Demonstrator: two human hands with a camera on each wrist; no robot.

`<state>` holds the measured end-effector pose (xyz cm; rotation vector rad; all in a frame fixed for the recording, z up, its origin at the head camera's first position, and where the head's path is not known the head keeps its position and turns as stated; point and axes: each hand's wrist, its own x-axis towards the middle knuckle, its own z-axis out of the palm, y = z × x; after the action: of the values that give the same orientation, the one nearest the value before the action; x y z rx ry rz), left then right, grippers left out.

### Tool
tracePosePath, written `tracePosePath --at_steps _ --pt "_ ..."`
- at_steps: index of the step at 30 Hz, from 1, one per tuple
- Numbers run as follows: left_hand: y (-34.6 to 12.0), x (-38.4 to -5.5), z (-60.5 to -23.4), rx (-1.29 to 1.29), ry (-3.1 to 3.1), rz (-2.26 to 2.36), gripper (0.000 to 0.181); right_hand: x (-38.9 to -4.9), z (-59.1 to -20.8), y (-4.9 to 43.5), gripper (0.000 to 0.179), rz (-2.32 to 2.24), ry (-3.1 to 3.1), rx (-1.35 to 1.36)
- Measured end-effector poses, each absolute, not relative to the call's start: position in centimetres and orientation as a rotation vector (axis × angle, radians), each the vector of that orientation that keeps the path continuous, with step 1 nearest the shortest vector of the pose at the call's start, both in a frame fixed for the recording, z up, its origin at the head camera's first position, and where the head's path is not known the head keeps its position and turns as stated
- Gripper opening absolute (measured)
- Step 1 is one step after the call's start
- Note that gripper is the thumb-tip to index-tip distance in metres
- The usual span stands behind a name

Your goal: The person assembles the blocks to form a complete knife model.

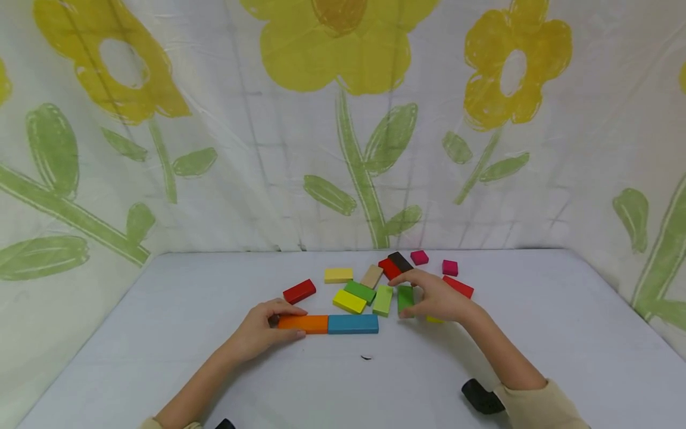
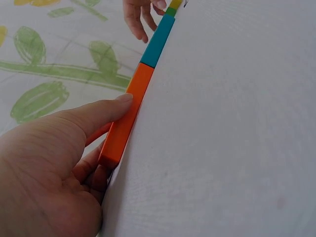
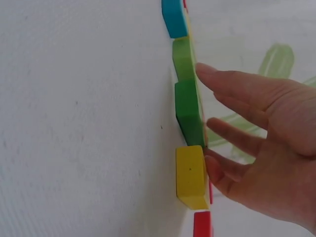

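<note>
My left hand (image 1: 259, 330) grips the left end of an orange block (image 1: 305, 324), thumb on the near side and fingers on the far side. A blue block (image 1: 354, 324) lies end to end with the orange one, forming a straight row. My right hand (image 1: 442, 298) hovers over the right part of the block group, fingers spread and nothing held. Beneath it lies a dark green block (image 1: 404, 298), with a light green block (image 1: 383, 301) just to its left. In the right wrist view, a yellow block (image 3: 190, 173) is close to the fingers.
Loose blocks lie behind the row: red (image 1: 299, 291), yellow (image 1: 349, 302), green (image 1: 359, 292), tan (image 1: 371, 276), dark brown (image 1: 400, 262), magenta (image 1: 449, 267) and others. A flowered curtain (image 1: 214, 196) hangs behind the white table (image 1: 321, 387). A small dark mark (image 1: 366, 357) shows on the tabletop.
</note>
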<state>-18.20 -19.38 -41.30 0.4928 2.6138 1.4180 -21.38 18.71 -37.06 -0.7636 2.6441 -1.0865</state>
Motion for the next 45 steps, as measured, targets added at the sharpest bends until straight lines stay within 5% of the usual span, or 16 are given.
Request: tracePosePath --at_steps 45 --pt "-19.5 -18.4 -41.4 0.483 2.645 1.371 0.030 -18.9 -37.6 19.4 0.027 -1.078 2.652 -0.670"
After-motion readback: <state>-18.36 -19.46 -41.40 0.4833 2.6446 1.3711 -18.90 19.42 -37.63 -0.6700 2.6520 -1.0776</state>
